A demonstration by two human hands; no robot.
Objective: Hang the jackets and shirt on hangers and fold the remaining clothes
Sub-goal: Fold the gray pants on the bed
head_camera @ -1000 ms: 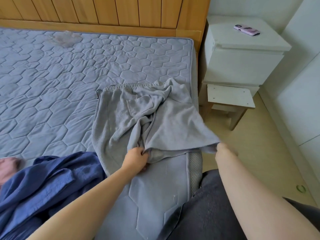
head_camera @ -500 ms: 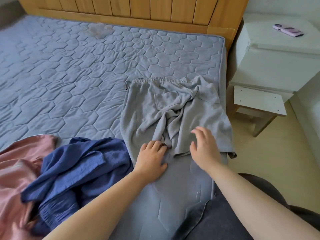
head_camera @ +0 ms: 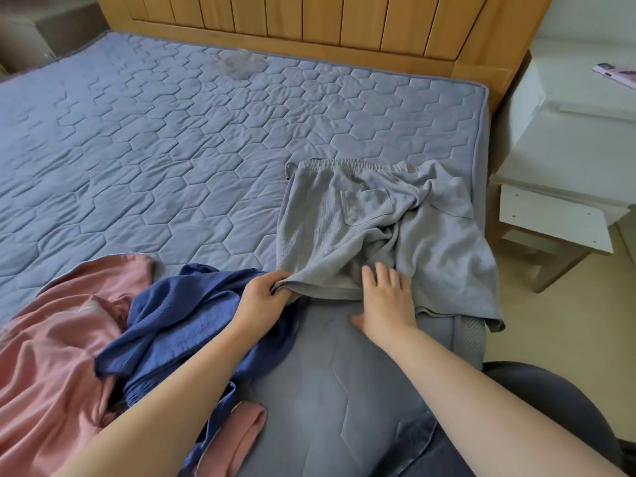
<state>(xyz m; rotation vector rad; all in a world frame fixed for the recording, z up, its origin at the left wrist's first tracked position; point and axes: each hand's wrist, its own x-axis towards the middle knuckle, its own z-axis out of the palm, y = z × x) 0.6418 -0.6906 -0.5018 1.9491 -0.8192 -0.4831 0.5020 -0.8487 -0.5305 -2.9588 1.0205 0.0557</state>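
Grey shorts [head_camera: 320,242] lie on the mattress [head_camera: 172,149], hem pinched by left hand [head_camera: 262,299].

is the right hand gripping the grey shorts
No, the right hand rests flat on the grey shorts with fingers straight.

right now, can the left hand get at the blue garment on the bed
Probably yes. The blue garment lies right beside the left hand, with no other clothing on top of it. But that hand pinches the hem of the grey shorts, so it would have to let go first.
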